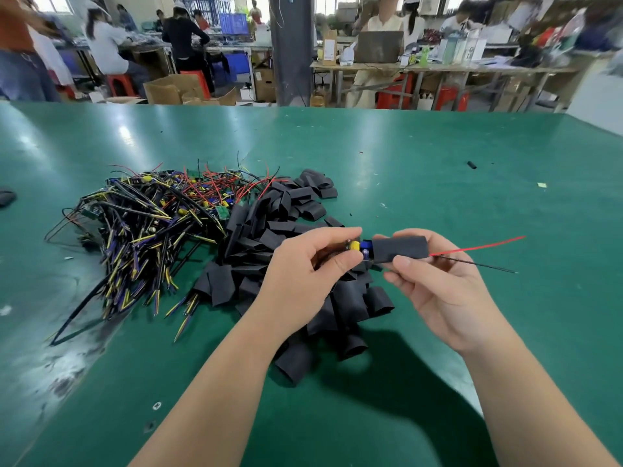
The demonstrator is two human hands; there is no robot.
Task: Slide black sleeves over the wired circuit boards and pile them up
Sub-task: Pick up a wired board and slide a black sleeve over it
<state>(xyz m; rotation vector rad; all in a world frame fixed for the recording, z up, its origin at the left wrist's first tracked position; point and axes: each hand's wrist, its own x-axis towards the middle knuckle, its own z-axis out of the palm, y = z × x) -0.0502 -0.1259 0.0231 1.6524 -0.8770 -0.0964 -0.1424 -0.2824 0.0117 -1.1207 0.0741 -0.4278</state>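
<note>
My left hand grips a wired circuit board by its left end; yellow and blue parts show between my hands. My right hand pinches a black sleeve that covers the board's right part. A red wire and a black wire stick out of the sleeve's right end. A heap of loose black sleeves lies under and left of my hands. Farther left lies a tangled pile of wired boards with red, black, yellow and blue leads.
All of this rests on a green table. A small black offcut and a pale scrap lie at the far right. A dark object sits at the left edge. People work at benches behind the table.
</note>
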